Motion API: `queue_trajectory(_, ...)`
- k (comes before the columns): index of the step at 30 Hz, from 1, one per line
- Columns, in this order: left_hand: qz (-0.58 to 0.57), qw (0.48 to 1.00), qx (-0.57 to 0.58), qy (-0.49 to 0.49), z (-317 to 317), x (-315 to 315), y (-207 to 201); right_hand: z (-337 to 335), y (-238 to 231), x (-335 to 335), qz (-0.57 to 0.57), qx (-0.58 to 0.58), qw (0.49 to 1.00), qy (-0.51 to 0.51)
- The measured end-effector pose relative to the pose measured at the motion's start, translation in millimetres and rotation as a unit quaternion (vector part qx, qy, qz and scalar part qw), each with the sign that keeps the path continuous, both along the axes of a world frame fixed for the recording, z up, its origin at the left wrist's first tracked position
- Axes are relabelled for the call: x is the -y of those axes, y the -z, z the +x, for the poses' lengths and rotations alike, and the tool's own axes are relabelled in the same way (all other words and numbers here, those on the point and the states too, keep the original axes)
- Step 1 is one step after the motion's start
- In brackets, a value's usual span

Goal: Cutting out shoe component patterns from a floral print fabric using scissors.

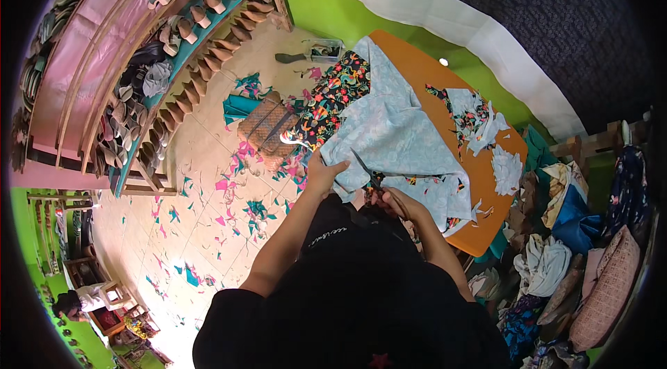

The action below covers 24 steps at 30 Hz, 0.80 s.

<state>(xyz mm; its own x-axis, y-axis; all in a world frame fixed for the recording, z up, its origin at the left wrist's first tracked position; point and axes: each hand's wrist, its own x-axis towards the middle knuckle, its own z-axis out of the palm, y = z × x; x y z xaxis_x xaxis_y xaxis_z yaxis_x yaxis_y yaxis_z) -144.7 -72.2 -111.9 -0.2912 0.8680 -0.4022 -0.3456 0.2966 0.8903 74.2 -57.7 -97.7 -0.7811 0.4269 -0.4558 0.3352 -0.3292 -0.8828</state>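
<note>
A large floral fabric (389, 119) with a pale blue back lies wrong side up over an orange tabletop (406, 67) and hangs past its left edge. Its dark printed face (333, 101) shows where it is folded over. My left hand (326, 173) pinches the fabric's near left edge, thumb on top. In my right hand (397, 203) is a pair of dark scissors (377, 180), fingers wrapped round the handles. The blades point away from me, at the fabric's near edge. My fingers partly hide the handles.
Cut scraps (479, 119) lie on the table's right part, and more colourful scraps (257, 209) litter the tiled floor. A brown woven bag (267, 133) stands left of the table. Shoe racks (174, 84) line the left. Piled fabrics (542, 265) crowd the right. A person (80, 299) is far off, lower left.
</note>
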Motion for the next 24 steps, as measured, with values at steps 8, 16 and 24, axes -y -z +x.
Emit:
queue_trajectory(8,-0.005,1.0,0.008,0.004,-1,1,-4,-2,-7,0,0.062,0.009,0.998,0.009)
queue_trajectory(16,0.025,0.999,0.025,-0.017,7,5,3,-6,9,2,-0.049,0.004,0.999,0.01)
queue_trajectory(24,-0.018,1.0,-0.014,0.001,7,8,4,-4,4,0,-0.085,0.009,0.996,-0.011)
